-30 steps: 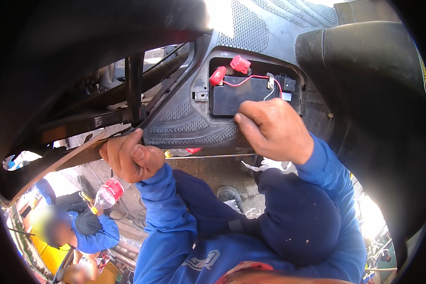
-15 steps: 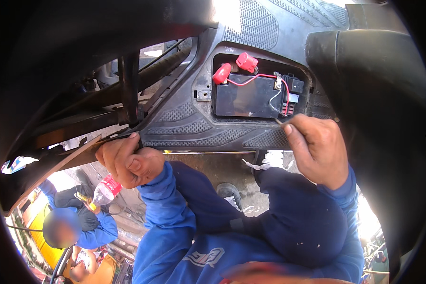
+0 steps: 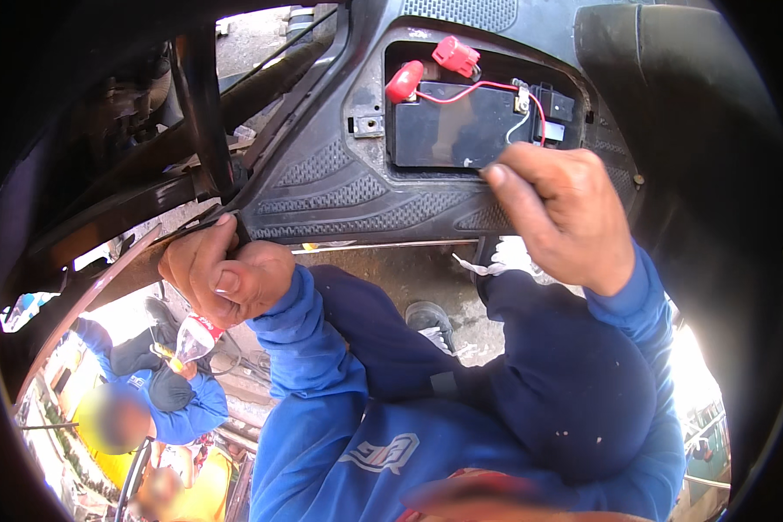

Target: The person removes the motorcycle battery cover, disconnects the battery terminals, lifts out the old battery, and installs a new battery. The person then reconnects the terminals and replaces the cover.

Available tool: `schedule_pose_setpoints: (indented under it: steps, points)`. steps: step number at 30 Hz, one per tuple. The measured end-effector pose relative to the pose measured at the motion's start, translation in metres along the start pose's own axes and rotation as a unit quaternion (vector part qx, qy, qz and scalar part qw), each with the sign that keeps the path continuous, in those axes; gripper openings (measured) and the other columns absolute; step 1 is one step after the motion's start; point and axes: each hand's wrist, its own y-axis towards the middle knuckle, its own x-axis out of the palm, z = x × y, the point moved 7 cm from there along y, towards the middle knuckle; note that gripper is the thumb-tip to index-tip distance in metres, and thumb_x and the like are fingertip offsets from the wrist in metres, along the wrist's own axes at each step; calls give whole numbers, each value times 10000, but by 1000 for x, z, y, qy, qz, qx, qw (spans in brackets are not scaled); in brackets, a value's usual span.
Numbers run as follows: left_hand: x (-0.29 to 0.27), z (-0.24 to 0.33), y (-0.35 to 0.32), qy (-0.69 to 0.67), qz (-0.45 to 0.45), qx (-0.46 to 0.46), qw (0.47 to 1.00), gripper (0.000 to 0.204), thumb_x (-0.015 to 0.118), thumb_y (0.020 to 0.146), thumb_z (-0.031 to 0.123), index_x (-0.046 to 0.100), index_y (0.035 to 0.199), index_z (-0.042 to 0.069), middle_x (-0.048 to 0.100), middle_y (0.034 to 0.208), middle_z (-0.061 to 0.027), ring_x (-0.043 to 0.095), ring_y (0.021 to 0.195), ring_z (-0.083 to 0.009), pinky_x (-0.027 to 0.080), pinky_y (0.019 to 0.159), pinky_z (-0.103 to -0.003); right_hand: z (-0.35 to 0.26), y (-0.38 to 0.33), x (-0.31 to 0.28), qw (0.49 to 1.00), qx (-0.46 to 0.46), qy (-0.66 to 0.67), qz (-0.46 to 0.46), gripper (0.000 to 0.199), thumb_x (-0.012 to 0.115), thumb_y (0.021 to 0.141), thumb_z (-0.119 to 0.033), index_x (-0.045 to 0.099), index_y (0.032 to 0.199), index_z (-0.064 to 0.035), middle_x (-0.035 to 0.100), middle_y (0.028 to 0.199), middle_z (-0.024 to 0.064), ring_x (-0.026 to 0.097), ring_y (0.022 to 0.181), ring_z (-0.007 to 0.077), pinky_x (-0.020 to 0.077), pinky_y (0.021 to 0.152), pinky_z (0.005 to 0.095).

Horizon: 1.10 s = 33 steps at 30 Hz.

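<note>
A black battery (image 3: 448, 130) sits in an open compartment of a scooter's footboard (image 3: 357, 196). Red caps (image 3: 404, 81) and thin red and pale wires run across its top. My right hand (image 3: 570, 213) is closed in a pinch at the compartment's near edge, covering the battery's near right corner. A small dark tip shows at its fingertips; its kind is too hidden to tell. On the left, my left hand (image 3: 226, 270) has its fingers curled round the edge of a dark panel (image 3: 148, 261) beside the footboard.
A dark frame tube (image 3: 202, 113) stands left of the footboard. The bulky black seat body (image 3: 696, 148) rises on the right. At lower left, another person in blue (image 3: 191, 404) holds a clear bottle (image 3: 196, 339) with a red label. My shoes rest below the footboard.
The scooter sits higher in the picture. My right hand has shifted left along the compartment's near edge and hides more of the wires. My left hand keeps its place on the panel.
</note>
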Motion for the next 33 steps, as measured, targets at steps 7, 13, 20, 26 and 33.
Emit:
schedule_pose_setpoints:
  steps: [7, 13, 20, 26, 33]
  points:
    - [2, -2, -3, -11, 5, -10, 1000, 547, 410, 1137, 349, 723, 824, 28, 652, 668, -97, 577, 628, -207, 474, 697, -356, 12, -24, -28, 989, 101, -101, 20, 172, 685, 940, -82, 602, 807, -12, 572, 640, 207, 589, 588, 437, 446, 538, 494]
    - [1, 0, 0, -7, 14, -1, 1000, 564, 416, 1138, 359, 730, 809, 26, 632, 659, -96, 555, 639, -208, 449, 690, -355, 10, -14, -9, 999, 22, -41, 7, 192, 694, 920, -86, 592, 771, -23, 609, 659, 202, 616, 594, 433, 477, 543, 506]
    - [-1, 2, 7, -5, 17, 16, 1000, 552, 410, 1135, 327, 705, 804, -2, 603, 638, -108, 526, 595, -220, 427, 645, -385, 9, -23, -37, 992, 107, -67, 19, 196, 691, 918, -83, 604, 755, -18, 608, 656, 209, 623, 611, 439, 479, 550, 502]
    - [0, 4, 12, -7, 2, 31, 999, 539, 400, 1141, 313, 705, 827, -1, 601, 636, -111, 527, 590, -225, 425, 631, -390, 17, -18, -30, 998, 64, -10, 21, 217, 685, 921, -104, 597, 742, -18, 579, 641, 212, 602, 578, 434, 465, 540, 492]
    - [1, 3, 4, -17, 4, 33, 999, 531, 402, 1142, 315, 703, 831, 8, 612, 646, -109, 536, 613, -222, 442, 662, -382, 17, -15, -17, 998, 40, -36, 19, 240, 696, 903, -100, 573, 711, -26, 575, 624, 213, 610, 577, 434, 474, 530, 495]
